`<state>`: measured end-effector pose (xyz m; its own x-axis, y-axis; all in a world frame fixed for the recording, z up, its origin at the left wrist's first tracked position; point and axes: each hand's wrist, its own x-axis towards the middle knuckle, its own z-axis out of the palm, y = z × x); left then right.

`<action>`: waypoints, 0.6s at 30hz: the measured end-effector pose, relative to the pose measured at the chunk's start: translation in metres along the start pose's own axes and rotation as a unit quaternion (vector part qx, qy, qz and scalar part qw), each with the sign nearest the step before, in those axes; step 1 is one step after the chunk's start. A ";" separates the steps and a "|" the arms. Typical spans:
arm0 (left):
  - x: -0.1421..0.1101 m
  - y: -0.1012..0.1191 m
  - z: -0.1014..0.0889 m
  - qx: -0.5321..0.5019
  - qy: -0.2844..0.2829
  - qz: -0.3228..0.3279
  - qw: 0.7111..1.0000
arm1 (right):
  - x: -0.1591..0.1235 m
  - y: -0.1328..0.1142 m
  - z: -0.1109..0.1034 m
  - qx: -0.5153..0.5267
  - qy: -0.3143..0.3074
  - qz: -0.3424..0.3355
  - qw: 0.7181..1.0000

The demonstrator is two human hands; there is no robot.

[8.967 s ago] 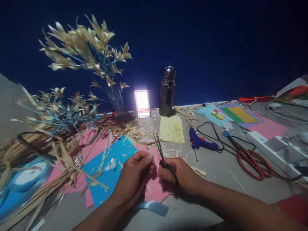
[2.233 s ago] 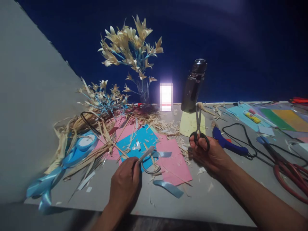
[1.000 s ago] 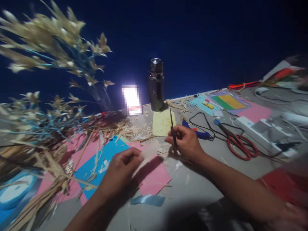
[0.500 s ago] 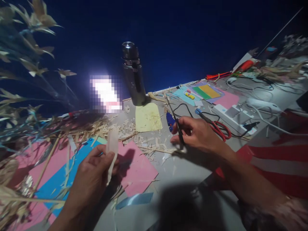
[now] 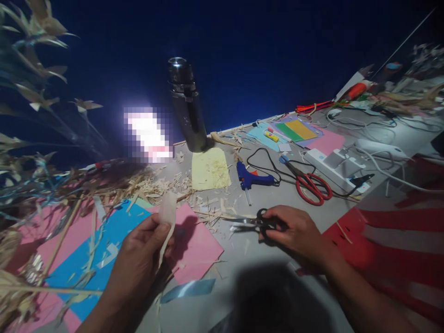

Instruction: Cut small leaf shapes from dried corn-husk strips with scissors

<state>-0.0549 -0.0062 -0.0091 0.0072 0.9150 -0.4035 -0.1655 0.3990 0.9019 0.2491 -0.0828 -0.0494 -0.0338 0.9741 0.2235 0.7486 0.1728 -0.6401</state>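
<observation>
A pale, flat strip (image 5: 168,209), perhaps dried leaf or husk, is pinched upright between the thumb and fingers of my left hand (image 5: 145,243). In my right hand (image 5: 294,229) are black-handled scissors (image 5: 258,221), their blades parted slightly and pointing left over the table. A gap separates the blades from the strip. Under and beside my left hand lies a pink paper sheet (image 5: 194,245). The blue glue gun (image 5: 255,178) rests just beyond my right hand, with red-handled scissors (image 5: 312,187) to its right.
Behind stands a dark flask (image 5: 189,115), near a yellow paper square (image 5: 211,169) with scraps. A white power strip (image 5: 336,169) and cables lie at right, above a red bag-like item (image 5: 360,231). Dried-leaf flowers (image 5: 38,97) rise at left over blue paper (image 5: 93,263).
The scissors in my right hand have swung from upright to nearly level, and the hand has moved lower, uncovering the glue gun. My left hand has shifted slightly right with the strip.
</observation>
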 end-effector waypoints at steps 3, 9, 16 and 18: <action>0.002 -0.001 -0.001 -0.019 -0.002 -0.010 1.000 | 0.007 -0.005 0.003 -0.049 -0.104 -0.016 0.993; 0.004 -0.003 -0.004 -0.044 0.033 -0.012 0.998 | 0.014 -0.012 -0.002 -0.032 -0.217 0.024 0.975; -0.015 -0.023 0.002 0.110 -0.116 0.045 0.986 | 0.047 -0.031 -0.008 -0.023 -0.190 -0.056 0.980; -0.014 -0.027 0.000 0.189 -0.168 0.078 0.964 | 0.075 -0.042 0.001 -0.043 -0.169 -0.080 0.981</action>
<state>-0.0503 -0.0298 -0.0277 0.3409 0.9083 -0.2425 0.1805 0.1900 0.9651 0.2147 -0.0167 -0.0065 -0.3628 0.9305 0.0505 0.7684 0.3294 -0.5487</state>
